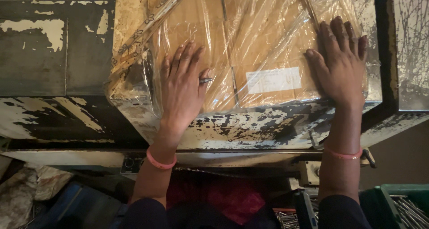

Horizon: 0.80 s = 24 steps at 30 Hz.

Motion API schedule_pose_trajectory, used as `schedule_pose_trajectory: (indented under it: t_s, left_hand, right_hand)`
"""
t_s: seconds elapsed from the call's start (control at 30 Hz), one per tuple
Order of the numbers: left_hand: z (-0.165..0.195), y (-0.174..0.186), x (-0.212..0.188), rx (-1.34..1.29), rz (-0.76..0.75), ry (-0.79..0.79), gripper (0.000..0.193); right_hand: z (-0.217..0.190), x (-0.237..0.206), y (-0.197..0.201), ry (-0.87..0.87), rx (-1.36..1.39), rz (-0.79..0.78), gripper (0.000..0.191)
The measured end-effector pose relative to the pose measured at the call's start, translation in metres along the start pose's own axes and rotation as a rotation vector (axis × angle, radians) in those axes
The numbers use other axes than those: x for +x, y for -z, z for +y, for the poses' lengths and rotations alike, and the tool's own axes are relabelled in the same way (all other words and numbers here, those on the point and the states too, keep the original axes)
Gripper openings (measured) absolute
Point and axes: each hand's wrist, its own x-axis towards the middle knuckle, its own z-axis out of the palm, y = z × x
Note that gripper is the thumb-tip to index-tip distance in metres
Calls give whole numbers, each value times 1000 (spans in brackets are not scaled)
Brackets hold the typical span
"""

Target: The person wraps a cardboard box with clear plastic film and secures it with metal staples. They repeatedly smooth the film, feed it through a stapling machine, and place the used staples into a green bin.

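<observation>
Brown cardboard shows through a sheet of clear, shiny plastic film. It is a flat cardboard box, and it lies on top of an old metal table with chipped, peeling paint.

Start at the left. A dark metal surface with worn paint sits beside the table. Then comes the left edge of the box, where the film is bunched up and wrinkled and hangs a little over the table's corner. The left hand lies flat on the film, fingers spread, pressing down and gripping nothing. A ring is on one finger, and a pink band is on the wrist.

In the middle, a pale label is stuck on the box under the film. A seam runs down the cardboard next to it.

On the right, the right hand also lies open and flat on the film, at the box's right edge. It holds nothing. Its wrist has a pink band too.

I judge the job partly done: the film already covers the top of the box, but it looks loose and creased, mostly on the left. Smoothing it and closing it look left to do. I cannot see if the film goes under the box.

Low on the right, a green bin holds thin metal rods.
</observation>
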Motion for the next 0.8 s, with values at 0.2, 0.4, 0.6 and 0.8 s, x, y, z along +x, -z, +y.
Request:
schedule_pose_trajectory:
  t_s: [0.2,0.4,0.6,0.8]
  left_hand:
    - [0,0,0,15,-10,-4,57]
    - [0,-2,0,0,-7,-6,55]
    - [-1,-2,0,19,-6,-12,58]
    - [-1,-1,0,16,1,-17,55]
  right_hand:
    - [0,-2,0,-24,-9,-15,75]
    - [1,-2,-1,-12,-22,-5,76]
    - [2,-1,-1,-6,-13,-4,75]
    - [0,-2,0,-10,-11,2,74]
